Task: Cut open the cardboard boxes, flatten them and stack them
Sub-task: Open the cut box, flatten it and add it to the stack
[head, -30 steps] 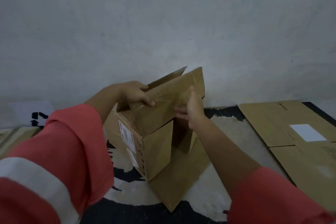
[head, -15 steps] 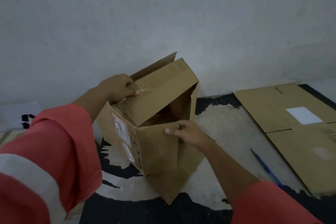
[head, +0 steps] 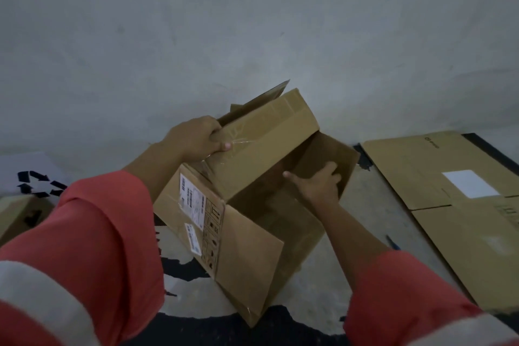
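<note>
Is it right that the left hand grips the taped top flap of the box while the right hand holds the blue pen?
Not quite. The left hand does grip the taped top flap of the box, but the right hand reaches into the box's open side. The blue pen lies on the floor, as the head view shows.

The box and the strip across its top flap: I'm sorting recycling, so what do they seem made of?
The box looks like plain brown cardboard: matte, with creased fold lines. The strip looks like clear plastic tape: glossy and wrinkled near the left hand.
</note>
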